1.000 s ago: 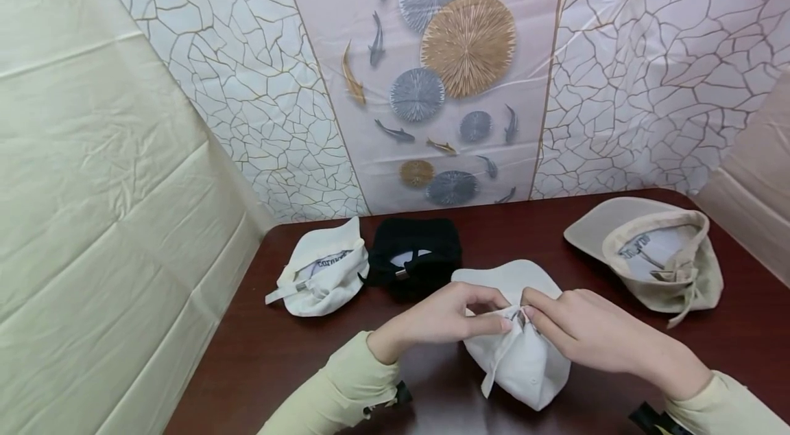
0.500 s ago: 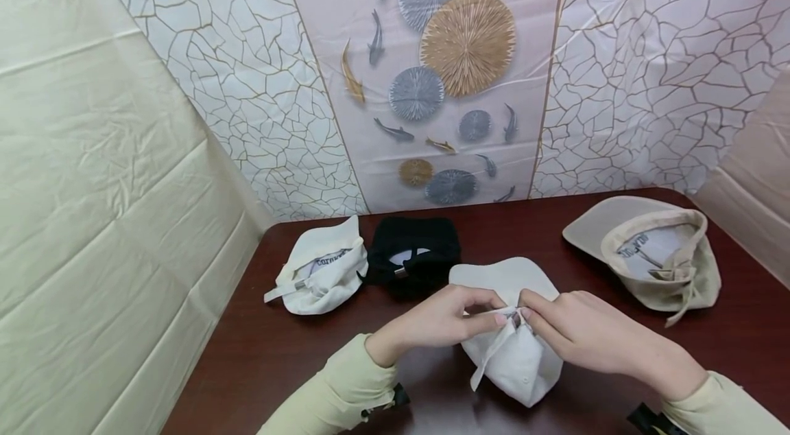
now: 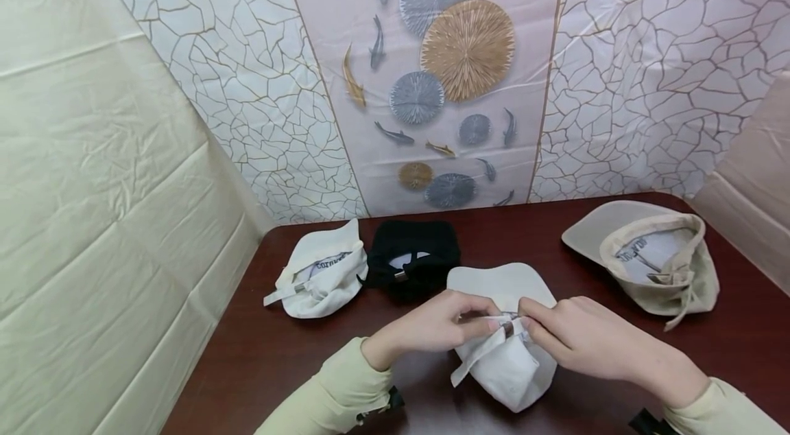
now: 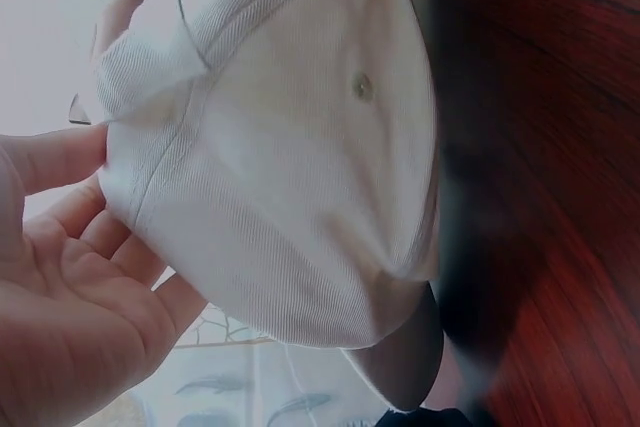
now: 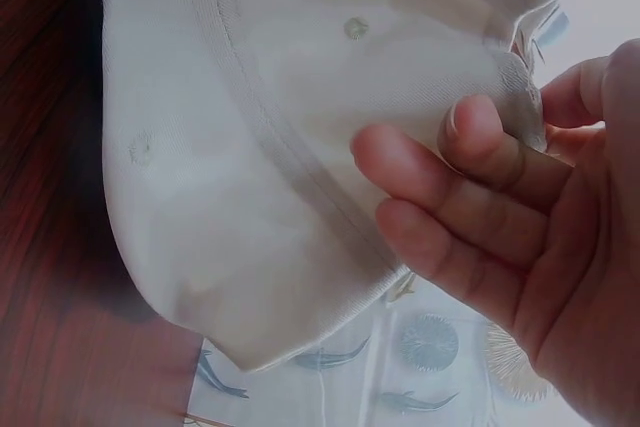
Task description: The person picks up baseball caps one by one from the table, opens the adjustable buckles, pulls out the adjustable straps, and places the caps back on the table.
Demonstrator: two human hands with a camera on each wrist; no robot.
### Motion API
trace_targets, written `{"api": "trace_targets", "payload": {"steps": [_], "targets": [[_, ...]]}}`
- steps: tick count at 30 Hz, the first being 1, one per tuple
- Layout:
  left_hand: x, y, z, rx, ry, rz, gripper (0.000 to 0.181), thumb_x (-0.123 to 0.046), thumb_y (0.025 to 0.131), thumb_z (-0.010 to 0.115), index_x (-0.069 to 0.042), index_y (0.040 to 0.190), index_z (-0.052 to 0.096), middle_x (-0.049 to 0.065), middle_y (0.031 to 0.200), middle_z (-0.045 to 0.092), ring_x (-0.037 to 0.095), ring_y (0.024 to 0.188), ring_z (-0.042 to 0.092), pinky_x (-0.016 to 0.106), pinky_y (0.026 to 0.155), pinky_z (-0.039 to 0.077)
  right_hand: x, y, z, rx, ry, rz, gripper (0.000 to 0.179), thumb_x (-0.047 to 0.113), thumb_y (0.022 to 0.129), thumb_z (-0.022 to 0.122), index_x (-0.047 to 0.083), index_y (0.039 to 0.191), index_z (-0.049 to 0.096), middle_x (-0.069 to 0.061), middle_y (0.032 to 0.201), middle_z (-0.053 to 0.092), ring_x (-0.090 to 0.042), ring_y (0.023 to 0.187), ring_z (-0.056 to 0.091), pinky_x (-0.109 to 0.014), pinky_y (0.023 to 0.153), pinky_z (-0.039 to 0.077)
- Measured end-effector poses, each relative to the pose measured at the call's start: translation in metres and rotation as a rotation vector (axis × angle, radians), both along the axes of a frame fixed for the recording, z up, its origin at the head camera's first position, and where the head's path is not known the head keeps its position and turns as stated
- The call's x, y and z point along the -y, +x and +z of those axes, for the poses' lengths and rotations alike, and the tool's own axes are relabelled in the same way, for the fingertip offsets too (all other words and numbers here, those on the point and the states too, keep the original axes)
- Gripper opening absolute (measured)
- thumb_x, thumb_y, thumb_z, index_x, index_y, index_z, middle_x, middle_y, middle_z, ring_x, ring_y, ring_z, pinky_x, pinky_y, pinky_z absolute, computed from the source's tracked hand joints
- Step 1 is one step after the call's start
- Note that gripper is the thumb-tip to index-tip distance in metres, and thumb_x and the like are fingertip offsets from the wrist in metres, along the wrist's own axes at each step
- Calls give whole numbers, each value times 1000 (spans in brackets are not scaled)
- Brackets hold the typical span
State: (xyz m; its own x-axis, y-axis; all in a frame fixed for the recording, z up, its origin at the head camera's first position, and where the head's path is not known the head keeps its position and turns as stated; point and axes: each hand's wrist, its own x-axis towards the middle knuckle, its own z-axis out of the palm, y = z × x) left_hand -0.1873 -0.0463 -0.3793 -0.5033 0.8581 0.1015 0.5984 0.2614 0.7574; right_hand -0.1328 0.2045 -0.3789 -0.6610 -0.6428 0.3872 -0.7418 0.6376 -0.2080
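A white baseball cap (image 3: 512, 373) is between both hands, its brim toward the back of the table and its rear strap toward me. My left hand (image 3: 435, 325) pinches the strap side of the cap's edge between thumb and fingers. On the other side of the small metal buckle (image 3: 509, 329), my right hand (image 3: 586, 339) pinches the band. A loose strap end (image 3: 472, 363) hangs down to the left. In the left wrist view, the left hand (image 4: 90, 287) grips the cap's rim; in the right wrist view, the right hand's lower fingers (image 5: 450, 217) lie over the crown.
On the dark red table (image 3: 247, 366), an off-white cap (image 3: 327, 270) lies upturned at the back left. A black cap (image 3: 413, 253) sits beside it, just behind the held cap. At the back right lies a beige cap (image 3: 648, 256) with its strap tied. Patterned cloth (image 3: 432, 78) hangs behind.
Both hands have shifted slightly left and toward me with the white cap. The strap's loose end has swung left, and the buckle between the hands shows more.
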Motion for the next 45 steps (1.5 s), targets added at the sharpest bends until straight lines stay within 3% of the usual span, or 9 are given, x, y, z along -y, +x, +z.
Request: {"api": "trace_targets", "payload": {"steps": [6, 15, 26, 35, 39, 45], "targets": [[1, -1, -1, -6, -15, -11, 15, -18, 106, 54, -13, 107, 69, -10, 92, 61, -3, 80, 49, 14, 70, 44, -4, -2, 1, -39, -1, 16, 32, 12, 98, 63, 29, 83, 41, 28, 59, 18, 14, 49, 15, -11, 44, 19], [4, -4, -6, -76, -33, -25, 13, -16, 104, 57, -12, 107, 69, -9, 95, 62, -2, 80, 50, 13, 70, 43, -15, -6, 0, -67, -12, 29, 32, 8, 94, 67, 29, 86, 43, 28, 62, 19, 16, 50, 18, -8, 46, 19], [7, -5, -5, -115, -36, -46, 14, -13, 103, 58, -10, 111, 69, -6, 99, 65, -3, 82, 51, 11, 74, 45, -28, -10, -3, -88, -10, -49, 31, 10, 93, 69, 30, 86, 46, 28, 62, 17, 11, 50, 20, -12, 47, 20], [6, -8, -5, -114, -40, -48, 14, -13, 103, 59, -9, 112, 69, -5, 100, 66, -4, 82, 52, 11, 75, 45, -31, -12, -3, -94, -14, -60, 29, 10, 92, 69, 30, 89, 48, 28, 62, 18, 12, 50, 20, -12, 47, 21], [4, -8, -5, -114, -42, -49, 13, -13, 103, 59, -9, 110, 69, -6, 99, 66, -4, 79, 51, 11, 73, 45, -29, -10, -3, -74, -37, -43, 26, 9, 92, 70, 31, 96, 57, 29, 62, 20, 14, 50, 21, -11, 47, 23], [2, -8, -4, -107, -31, -46, 13, -13, 104, 58, -10, 110, 69, -7, 95, 64, -3, 73, 47, 12, 68, 43, -19, -1, -1, 28, -89, 0, 27, 12, 98, 66, 32, 116, 63, 30, 64, 32, 10, 54, 28, -12, 51, 29]]}}
